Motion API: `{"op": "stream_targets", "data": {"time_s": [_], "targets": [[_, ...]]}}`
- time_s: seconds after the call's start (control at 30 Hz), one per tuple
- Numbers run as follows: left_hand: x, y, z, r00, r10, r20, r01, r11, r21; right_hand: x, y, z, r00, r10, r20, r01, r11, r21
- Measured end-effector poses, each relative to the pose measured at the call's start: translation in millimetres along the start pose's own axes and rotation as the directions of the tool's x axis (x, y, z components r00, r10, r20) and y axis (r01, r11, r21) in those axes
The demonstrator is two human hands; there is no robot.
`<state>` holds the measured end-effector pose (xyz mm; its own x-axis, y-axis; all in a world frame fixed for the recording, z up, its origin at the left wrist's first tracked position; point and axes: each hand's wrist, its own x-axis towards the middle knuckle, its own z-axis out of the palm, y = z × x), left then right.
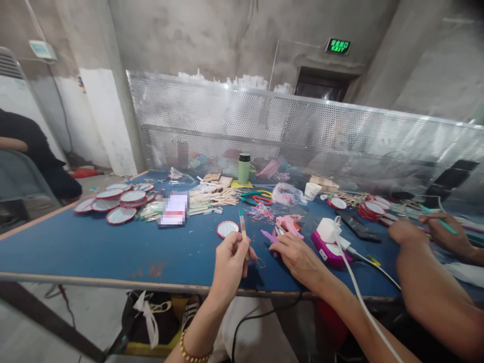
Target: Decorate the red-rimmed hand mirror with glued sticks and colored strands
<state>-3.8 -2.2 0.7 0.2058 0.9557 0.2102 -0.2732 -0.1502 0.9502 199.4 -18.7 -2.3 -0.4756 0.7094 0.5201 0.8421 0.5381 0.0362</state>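
My left hand [232, 259] is closed around a small flat wooden stick [242, 226] with a green tip, held upright near the table's front edge. A thin yellowish loop [260, 262] hangs beside its fingers. To the right, my right hand [298, 254] has its fingers closed on a purple pen-like tool [268, 235]. A pink glue gun [290, 225] lies just beyond that hand. Behind my left hand, a round white disc with a red rim [227, 229] rests on the blue table [113, 252].
More red-rimmed discs [121, 215] are piled at the left, near a blurred phone [174, 209]. Sticks, pliers [260, 195] and a green bottle [244, 169] stand farther back. A purple power strip [330, 249] with cables lies right, beside another person's arms [427, 277].
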Motion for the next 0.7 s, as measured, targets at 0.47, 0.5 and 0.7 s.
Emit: {"op": "stream_targets", "data": {"time_s": [0.47, 0.5, 0.7], "targets": [[4.9, 2.8, 0.2, 0.945, -0.157, 0.287, 0.142, 0.987, 0.075, 9.6, -42.2, -19.5, 0.855, 0.346, -0.386, -0.13, 0.864, 0.486], [5.4, 3.0, 0.4, 0.93, -0.182, 0.32, 0.163, 0.983, 0.086, 10.8, -47.6, -17.8, 0.816, 0.407, -0.41, -0.13, 0.821, 0.556], [6.7, -0.1, 1.7, 0.91, -0.208, 0.358, 0.185, 0.978, 0.1, 16.2, -62.5, 3.1, 0.581, 0.711, -0.397, -0.088, 0.54, 0.837]]}}
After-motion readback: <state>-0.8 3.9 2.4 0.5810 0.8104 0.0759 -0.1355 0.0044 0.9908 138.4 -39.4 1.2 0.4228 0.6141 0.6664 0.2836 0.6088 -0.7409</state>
